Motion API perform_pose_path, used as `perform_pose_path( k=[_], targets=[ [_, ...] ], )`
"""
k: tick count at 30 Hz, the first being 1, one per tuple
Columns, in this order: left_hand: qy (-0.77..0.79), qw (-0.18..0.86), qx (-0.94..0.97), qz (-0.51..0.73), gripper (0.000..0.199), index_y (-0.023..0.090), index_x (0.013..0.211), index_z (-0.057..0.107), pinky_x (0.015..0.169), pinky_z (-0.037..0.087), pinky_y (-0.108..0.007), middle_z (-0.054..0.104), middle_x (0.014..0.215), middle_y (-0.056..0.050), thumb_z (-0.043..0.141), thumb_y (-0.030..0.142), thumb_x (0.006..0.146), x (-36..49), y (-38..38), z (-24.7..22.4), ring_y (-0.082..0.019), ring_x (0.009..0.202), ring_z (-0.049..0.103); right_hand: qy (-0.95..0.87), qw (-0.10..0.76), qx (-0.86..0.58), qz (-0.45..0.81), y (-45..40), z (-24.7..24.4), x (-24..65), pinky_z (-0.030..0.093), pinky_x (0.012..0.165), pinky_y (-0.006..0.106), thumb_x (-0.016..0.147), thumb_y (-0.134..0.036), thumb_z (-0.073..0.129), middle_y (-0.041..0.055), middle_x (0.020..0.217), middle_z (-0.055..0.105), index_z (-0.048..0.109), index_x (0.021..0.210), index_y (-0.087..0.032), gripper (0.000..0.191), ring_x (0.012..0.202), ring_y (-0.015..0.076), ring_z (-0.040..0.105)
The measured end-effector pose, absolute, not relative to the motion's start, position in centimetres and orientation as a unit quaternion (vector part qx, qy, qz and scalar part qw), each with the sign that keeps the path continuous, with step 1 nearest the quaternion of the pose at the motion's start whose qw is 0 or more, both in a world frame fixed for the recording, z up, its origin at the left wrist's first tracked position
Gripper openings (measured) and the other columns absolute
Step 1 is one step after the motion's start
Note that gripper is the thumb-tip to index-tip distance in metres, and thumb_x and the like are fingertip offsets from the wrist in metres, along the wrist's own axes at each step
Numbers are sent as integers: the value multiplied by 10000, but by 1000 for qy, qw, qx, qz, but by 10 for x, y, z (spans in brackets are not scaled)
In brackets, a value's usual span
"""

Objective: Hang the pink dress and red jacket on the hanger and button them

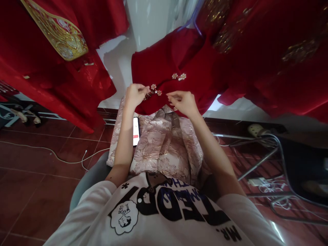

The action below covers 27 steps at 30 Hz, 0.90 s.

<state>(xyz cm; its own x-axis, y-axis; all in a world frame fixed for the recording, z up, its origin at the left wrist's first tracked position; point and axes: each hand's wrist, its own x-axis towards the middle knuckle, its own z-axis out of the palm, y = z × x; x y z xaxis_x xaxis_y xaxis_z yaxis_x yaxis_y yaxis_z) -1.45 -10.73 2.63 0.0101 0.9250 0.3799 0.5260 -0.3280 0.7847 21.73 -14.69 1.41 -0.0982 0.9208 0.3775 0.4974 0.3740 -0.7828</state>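
A dark red garment [194, 58] with a V neckline hangs in front of me, its lower part reaching down to my lap. Beaded flower ornaments [155, 90] sit on its lower left, and a similar beaded ornament [178, 77] lies higher up near the centre. My left hand [135, 97] is closed in a pinch right beside the lower ornaments; what its fingertips hold is hidden. To the right of them, my right hand [185, 102] is also pinched over the red cloth. Anything between its fingertips is too small to make out. Pink brocade fabric [164, 143] covers my lap.
A phone [136, 131] lies by my left forearm. Red garments with gold decoration [69, 37] hang at both sides, and a purple hanger [193, 17] shows above. A metal-framed chair [282, 150] stands at right near white cables [275, 191]. Another cable [58, 157] crosses the tiled floor.
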Motion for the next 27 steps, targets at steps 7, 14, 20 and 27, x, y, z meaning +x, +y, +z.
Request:
perform_pose_path(
  k=[7, 14, 20, 27],
  targets=[
    [601, 190, 737, 244, 256, 159, 985, 780, 927, 530, -270, 782, 1042, -62, 644, -1, 839, -19, -116, 27, -212, 973, 718, -720, 314, -609, 115, -162, 10, 225, 617, 897, 399, 845, -85, 690, 89, 930, 767, 792, 976, -153, 180, 855, 231, 749],
    [614, 256, 724, 182, 149, 164, 844, 787, 745, 495, -234, 749, 857, -13, 801, 77, 723, -26, -113, 28, -181, 827, 698, -710, 208, -669, 71, -157, 0, 246, 562, 807, 384, 683, -153, 880, 85, 944, 706, 721, 945, -178, 307, 881, 266, 698],
    [568, 381, 701, 203, 187, 140, 833, 817, 691, 510, -216, 762, 753, -13, 730, 4, 740, -36, -116, 32, -141, 714, 699, -715, 272, -617, 184, -154, 5, 244, 497, 693, 298, 701, -158, 855, 18, 704, 684, 620, 680, -184, 237, 700, 181, 669],
    [529, 459, 681, 213, 195, 156, 777, 826, 817, 600, -240, 786, 766, -19, 748, -14, 719, -41, -114, 26, -150, 773, 755, -694, 284, -538, 385, -158, 11, 235, 541, 706, 285, 607, -247, 903, 28, 750, 768, 680, 651, -183, 236, 724, 174, 724]
  ],
)
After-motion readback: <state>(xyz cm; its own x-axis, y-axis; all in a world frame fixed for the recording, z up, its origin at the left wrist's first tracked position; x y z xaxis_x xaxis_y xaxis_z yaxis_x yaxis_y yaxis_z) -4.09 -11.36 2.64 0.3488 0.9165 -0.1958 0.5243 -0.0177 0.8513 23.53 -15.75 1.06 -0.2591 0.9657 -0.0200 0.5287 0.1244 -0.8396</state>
